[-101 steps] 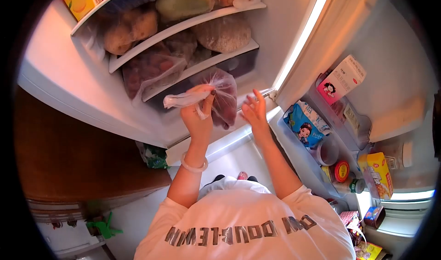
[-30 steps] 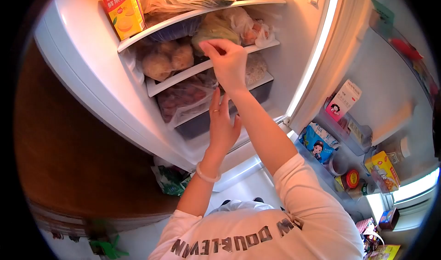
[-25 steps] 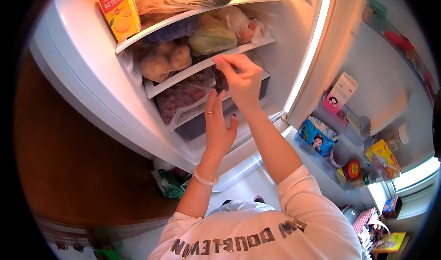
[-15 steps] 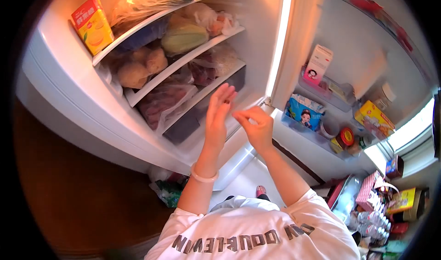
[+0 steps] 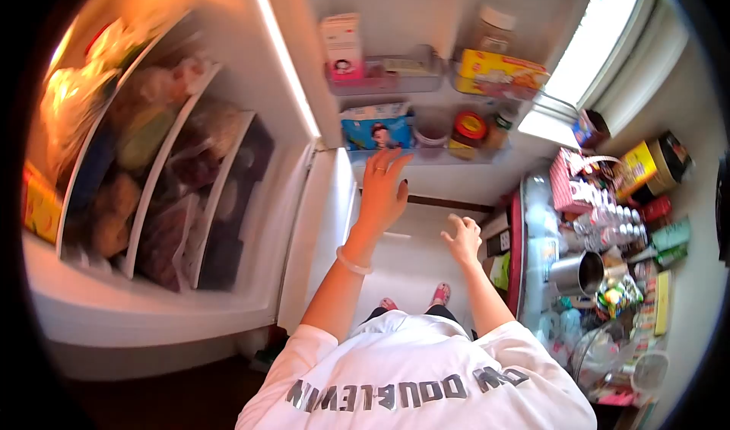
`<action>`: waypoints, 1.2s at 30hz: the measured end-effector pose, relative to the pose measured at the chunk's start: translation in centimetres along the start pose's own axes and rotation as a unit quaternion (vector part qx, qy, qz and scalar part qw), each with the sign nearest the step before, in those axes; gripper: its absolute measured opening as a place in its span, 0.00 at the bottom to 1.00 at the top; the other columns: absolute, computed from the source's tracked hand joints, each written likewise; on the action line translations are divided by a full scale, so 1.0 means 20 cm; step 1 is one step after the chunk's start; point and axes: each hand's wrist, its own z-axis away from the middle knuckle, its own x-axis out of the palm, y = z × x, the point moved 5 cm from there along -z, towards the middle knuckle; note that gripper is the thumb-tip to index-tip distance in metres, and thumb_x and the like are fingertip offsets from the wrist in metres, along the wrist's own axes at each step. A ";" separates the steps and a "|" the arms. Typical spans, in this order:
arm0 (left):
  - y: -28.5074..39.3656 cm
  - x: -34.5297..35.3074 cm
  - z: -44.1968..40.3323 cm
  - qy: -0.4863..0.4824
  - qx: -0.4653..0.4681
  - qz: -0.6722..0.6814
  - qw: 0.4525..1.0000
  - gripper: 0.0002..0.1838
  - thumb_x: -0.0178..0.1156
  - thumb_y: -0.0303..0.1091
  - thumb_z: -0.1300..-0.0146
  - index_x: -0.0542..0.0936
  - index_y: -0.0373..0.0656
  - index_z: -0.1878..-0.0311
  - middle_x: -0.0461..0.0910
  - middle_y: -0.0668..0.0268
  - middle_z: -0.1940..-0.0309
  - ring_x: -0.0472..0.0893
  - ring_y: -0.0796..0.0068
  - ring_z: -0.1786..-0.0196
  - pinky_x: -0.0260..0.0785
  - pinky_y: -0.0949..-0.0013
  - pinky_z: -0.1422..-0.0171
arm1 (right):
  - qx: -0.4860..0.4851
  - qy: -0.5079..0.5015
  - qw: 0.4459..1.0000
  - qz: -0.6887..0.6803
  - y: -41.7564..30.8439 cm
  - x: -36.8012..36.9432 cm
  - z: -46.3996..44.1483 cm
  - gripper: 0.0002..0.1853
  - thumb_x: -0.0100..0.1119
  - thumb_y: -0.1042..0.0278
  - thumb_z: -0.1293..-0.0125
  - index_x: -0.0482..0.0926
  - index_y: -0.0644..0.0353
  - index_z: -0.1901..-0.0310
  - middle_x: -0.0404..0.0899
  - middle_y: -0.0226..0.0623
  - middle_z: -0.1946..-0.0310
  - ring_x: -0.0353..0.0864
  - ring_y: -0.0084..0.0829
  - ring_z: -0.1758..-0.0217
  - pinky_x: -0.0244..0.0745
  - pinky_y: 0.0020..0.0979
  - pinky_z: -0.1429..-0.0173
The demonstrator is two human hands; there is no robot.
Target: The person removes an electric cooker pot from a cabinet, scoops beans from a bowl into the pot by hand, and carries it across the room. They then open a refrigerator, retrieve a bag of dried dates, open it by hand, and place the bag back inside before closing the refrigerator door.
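My left hand (image 5: 385, 188), with a bracelet at the wrist and a ring, is raised in front of the open fridge door. Its fingers are spread and hold nothing. The fingertips overlap the lower edge of a blue packet (image 5: 376, 131) in the door's lower bin; whether they touch is unclear. Lower and to the right, my right hand (image 5: 463, 240) hangs over the pale floor, fingers loosely bent and apart, with nothing in them. Beside the packet stand a clear tub (image 5: 431, 130) and a red-lidded jar (image 5: 468, 128).
Bagged food fills the fridge shelves (image 5: 156, 175) at left. The upper door bin holds a pink-and-white carton (image 5: 342, 48), a yellow box (image 5: 502, 72) and a brown jar (image 5: 493, 31). At right, a crowded counter (image 5: 538, 259) carries a metal pot (image 5: 578, 272) and several bottles.
The view has swung right toward the door. My hands, close together before the shelves earlier, are now apart. My right hand's pinched fingers have loosened.
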 end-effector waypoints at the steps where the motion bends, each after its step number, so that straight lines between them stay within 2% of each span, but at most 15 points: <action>1: 0.04 0.08 -0.02 -0.011 0.022 -0.013 1.000 0.32 0.60 0.16 0.51 0.76 0.47 0.39 0.71 0.57 0.35 0.66 0.49 0.31 0.59 0.47 0.25 | -0.005 0.032 0.999 0.030 0.04 -0.05 0.05 0.38 0.73 0.56 0.43 0.69 0.44 0.30 0.63 0.54 0.30 0.57 0.50 0.24 0.57 0.53 0.27; 2: 0.08 0.17 -0.05 -0.020 0.046 -0.027 0.998 0.32 0.60 0.17 0.50 0.75 0.47 0.38 0.70 0.57 0.34 0.65 0.49 0.29 0.57 0.46 0.24 | 0.014 -0.037 0.999 -0.003 0.08 -0.06 0.04 0.54 0.72 0.59 0.43 0.46 0.40 0.21 0.45 0.54 0.23 0.42 0.57 0.20 0.43 0.62 0.23; 3: 0.12 0.25 -0.07 -0.027 0.070 -0.040 0.996 0.33 0.60 0.17 0.50 0.75 0.47 0.37 0.69 0.57 0.33 0.63 0.49 0.28 0.55 0.45 0.23 | -0.021 0.002 0.999 -0.028 0.09 -0.11 0.04 0.53 0.72 0.59 0.43 0.47 0.42 0.21 0.45 0.53 0.22 0.42 0.56 0.19 0.43 0.61 0.23; 4: 0.14 0.34 -0.09 -0.041 0.083 -0.038 0.995 0.34 0.59 0.18 0.49 0.74 0.49 0.34 0.67 0.58 0.30 0.61 0.49 0.26 0.49 0.41 0.20 | -0.056 0.042 0.996 -0.051 0.09 -0.16 0.05 0.53 0.72 0.60 0.43 0.48 0.45 0.21 0.46 0.53 0.22 0.42 0.55 0.19 0.43 0.60 0.23; 7: 0.21 0.57 -0.14 -0.038 0.093 -0.059 0.993 0.36 0.59 0.21 0.47 0.72 0.50 0.31 0.66 0.56 0.30 0.61 0.50 0.26 0.45 0.39 0.20 | -0.143 0.123 0.977 -0.095 0.02 -0.36 0.04 0.52 0.70 0.61 0.43 0.48 0.53 0.21 0.45 0.51 0.21 0.40 0.52 0.17 0.41 0.54 0.20; 8: 0.22 0.63 -0.16 -0.044 0.083 -0.074 0.993 0.36 0.59 0.22 0.47 0.72 0.51 0.31 0.65 0.56 0.29 0.61 0.51 0.26 0.43 0.38 0.20 | -0.152 0.136 0.974 -0.099 -0.02 -0.43 0.02 0.51 0.70 0.61 0.42 0.48 0.55 0.22 0.47 0.49 0.21 0.40 0.50 0.17 0.40 0.50 0.19; 11: 0.28 0.75 -0.18 -0.049 0.050 -0.118 0.991 0.37 0.60 0.24 0.47 0.71 0.51 0.30 0.64 0.55 0.30 0.60 0.52 0.26 0.39 0.37 0.20 | -0.210 0.182 0.957 -0.084 -0.13 -0.62 -0.04 0.50 0.67 0.64 0.43 0.48 0.57 0.22 0.48 0.48 0.21 0.41 0.49 0.17 0.39 0.48 0.18; 13: 0.32 0.78 -0.18 -0.038 0.021 -0.142 0.989 0.38 0.60 0.24 0.48 0.71 0.51 0.30 0.64 0.55 0.32 0.60 0.52 0.27 0.38 0.35 0.20 | -0.223 0.186 0.954 -0.070 -0.18 -0.72 -0.08 0.50 0.66 0.66 0.44 0.49 0.57 0.22 0.47 0.47 0.21 0.41 0.48 0.17 0.38 0.47 0.17; 14: 0.33 0.79 -0.18 -0.039 0.006 -0.147 0.988 0.38 0.61 0.24 0.49 0.72 0.54 0.30 0.65 0.59 0.34 0.61 0.54 0.28 0.37 0.35 0.20 | -0.233 0.187 0.952 -0.064 -0.20 -0.76 -0.11 0.50 0.66 0.67 0.45 0.49 0.57 0.22 0.47 0.46 0.21 0.40 0.48 0.17 0.38 0.47 0.17; 20: 0.32 0.83 -0.21 -0.058 -0.046 -0.196 0.978 0.39 0.62 0.26 0.50 0.72 0.63 0.30 0.66 0.61 0.35 0.61 0.55 0.28 0.38 0.34 0.21 | -0.233 0.153 0.960 0.007 -0.17 -0.78 -0.31 0.50 0.62 0.71 0.46 0.47 0.57 0.22 0.45 0.42 0.19 0.39 0.43 0.16 0.36 0.45 0.16; 23: 0.35 0.82 -0.20 -0.086 -0.064 -0.231 0.967 0.38 0.66 0.31 0.48 0.71 0.61 0.29 0.67 0.60 0.36 0.62 0.58 0.28 0.38 0.37 0.20 | -0.246 0.136 0.960 0.011 -0.17 -0.76 -0.33 0.51 0.61 0.72 0.46 0.47 0.57 0.21 0.45 0.40 0.19 0.39 0.43 0.16 0.36 0.45 0.16; 26: 0.34 0.84 -0.17 -0.068 -0.058 -0.254 0.963 0.39 0.66 0.31 0.47 0.70 0.62 0.29 0.67 0.59 0.36 0.63 0.58 0.28 0.39 0.38 0.19 | -0.253 0.135 0.957 0.040 -0.16 -0.76 -0.30 0.51 0.61 0.73 0.46 0.46 0.58 0.21 0.46 0.39 0.20 0.39 0.43 0.16 0.36 0.46 0.16; 30: 0.39 0.83 -0.11 -0.071 -0.065 -0.272 0.958 0.42 0.67 0.31 0.46 0.66 0.62 0.26 0.63 0.57 0.30 0.58 0.57 0.23 0.38 0.39 0.19 | -0.268 0.151 0.948 0.085 -0.13 -0.75 -0.27 0.50 0.61 0.73 0.46 0.47 0.58 0.21 0.46 0.39 0.20 0.40 0.43 0.16 0.36 0.46 0.16; 35: 0.45 0.80 -0.04 -0.112 -0.114 -0.257 0.953 0.46 0.67 0.31 0.46 0.60 0.62 0.23 0.54 0.56 0.22 0.50 0.57 0.19 0.37 0.40 0.19 | -0.293 0.149 0.943 0.056 -0.11 -0.76 -0.19 0.52 0.64 0.73 0.50 0.49 0.56 0.22 0.49 0.41 0.21 0.40 0.45 0.16 0.37 0.46 0.16; 36: 0.46 0.79 -0.02 -0.106 -0.116 -0.253 0.955 0.47 0.65 0.28 0.47 0.60 0.61 0.23 0.54 0.57 0.22 0.50 0.58 0.19 0.38 0.40 0.19 | -0.294 0.146 0.943 0.051 -0.11 -0.77 -0.16 0.52 0.64 0.73 0.50 0.49 0.56 0.22 0.50 0.41 0.21 0.41 0.45 0.16 0.38 0.46 0.16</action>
